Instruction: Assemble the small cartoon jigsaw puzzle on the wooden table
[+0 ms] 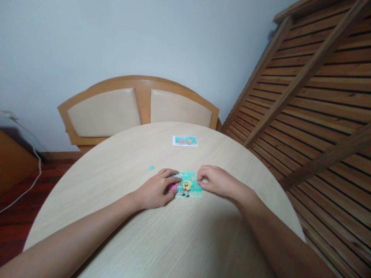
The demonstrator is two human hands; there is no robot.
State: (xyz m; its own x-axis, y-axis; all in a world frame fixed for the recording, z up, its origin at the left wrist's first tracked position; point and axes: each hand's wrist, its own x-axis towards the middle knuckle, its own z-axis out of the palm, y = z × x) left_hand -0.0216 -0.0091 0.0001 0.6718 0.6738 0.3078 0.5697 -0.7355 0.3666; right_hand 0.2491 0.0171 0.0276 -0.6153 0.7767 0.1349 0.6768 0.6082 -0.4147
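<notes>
A jigsaw puzzle (187, 186) with turquoise background and cartoon figures lies flat on the round table, a yellow square figure in its middle. My left hand (158, 188) lies over its left side, fingers curled onto the pieces, covering part of a pink figure. At the right edge is my right hand (216, 180), thumb and forefinger bent toward each other and touching the puzzle's upper right border. Whether a separate piece sits between those fingertips cannot be made out. One loose turquoise puzzle piece (151, 168) lies beyond my left hand.
Farther back on the table (116, 162) lies a small picture card (185, 141) with similar figures. A padded bench back (145, 83) stands behind the table against the wall. Slatted wood (304, 96) leans along the right. A white cable (39, 170) hangs at far left.
</notes>
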